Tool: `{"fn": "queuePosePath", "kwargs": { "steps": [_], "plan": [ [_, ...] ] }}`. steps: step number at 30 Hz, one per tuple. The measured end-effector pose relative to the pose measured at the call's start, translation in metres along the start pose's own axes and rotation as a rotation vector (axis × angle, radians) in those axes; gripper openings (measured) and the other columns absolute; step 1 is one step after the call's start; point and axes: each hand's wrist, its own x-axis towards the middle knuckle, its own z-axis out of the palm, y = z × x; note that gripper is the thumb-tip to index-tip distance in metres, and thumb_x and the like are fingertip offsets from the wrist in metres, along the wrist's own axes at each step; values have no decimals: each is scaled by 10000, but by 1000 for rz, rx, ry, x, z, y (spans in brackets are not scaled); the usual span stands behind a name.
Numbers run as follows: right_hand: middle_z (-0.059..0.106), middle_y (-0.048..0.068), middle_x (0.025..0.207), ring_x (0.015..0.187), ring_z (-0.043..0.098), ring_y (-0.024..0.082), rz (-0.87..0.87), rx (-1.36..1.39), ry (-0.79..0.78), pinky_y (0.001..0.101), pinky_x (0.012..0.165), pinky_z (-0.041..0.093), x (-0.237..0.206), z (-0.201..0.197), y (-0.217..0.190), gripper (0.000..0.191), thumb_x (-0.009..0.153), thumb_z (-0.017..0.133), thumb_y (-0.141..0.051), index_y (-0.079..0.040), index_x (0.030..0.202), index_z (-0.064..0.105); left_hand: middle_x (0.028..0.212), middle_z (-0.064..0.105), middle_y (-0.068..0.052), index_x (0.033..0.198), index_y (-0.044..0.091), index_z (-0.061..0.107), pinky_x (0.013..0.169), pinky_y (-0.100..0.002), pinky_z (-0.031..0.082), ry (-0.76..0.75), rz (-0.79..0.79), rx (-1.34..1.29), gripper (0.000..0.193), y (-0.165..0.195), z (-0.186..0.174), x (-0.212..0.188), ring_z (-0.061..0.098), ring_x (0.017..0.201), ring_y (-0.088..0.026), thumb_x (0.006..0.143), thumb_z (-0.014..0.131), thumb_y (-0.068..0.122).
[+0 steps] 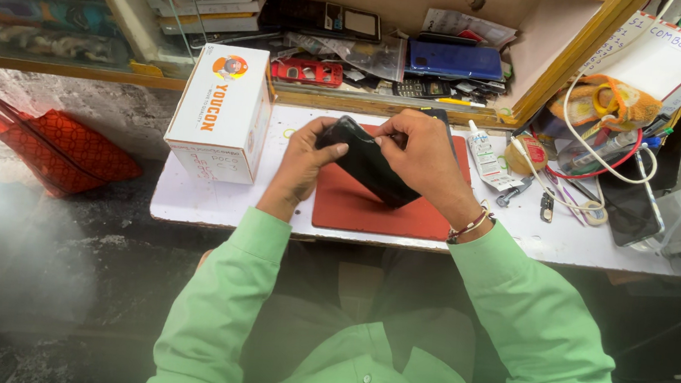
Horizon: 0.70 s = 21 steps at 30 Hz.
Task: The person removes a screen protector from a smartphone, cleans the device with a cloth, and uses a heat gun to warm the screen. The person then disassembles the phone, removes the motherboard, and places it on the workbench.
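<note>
Together, left hand (304, 159) and right hand (422, 153) grip a black phone (367, 165).

Counts on and around the small white worktop

Two hands, the left hand (303, 164) and the right hand (422, 153), share one black phone (367, 167) at frame centre; under it lies one red mat (372, 211). One white carton (222, 113) stands centre-left, one red bag (61, 151) lies far left, one small white glue bottle (482, 150) centre-right, and one blue phone (454, 60) up top.

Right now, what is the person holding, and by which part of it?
A black phone, held tilted above the red mat. The left hand grips its upper-left end; the right hand presses fingers on its upper edge.
</note>
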Motion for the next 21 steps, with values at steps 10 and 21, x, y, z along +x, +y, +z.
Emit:
{"fn": "queuePosePath", "kwargs": {
  "steps": [10,21],
  "plan": [
    [647,145,784,738,655,292,-128,-100,-105,408,675,521,-5,11,15,35,847,730,-38,-5,851,738,965,714,-33,1028,40,617,825,-258,573,70,-16,213,230,-21,6,-14,671,899,-100,861,712,-87],
    [659,156,842,799,661,330,-134,-115,-121,431,708,526,-4,16,12,73,839,692,-30,-11,874,753,1034,662,-44,1122,69,555,850,-257,558,91,80,407,360,-3,15,-26,655,973,-102,838,744,-46]
  ]
}}
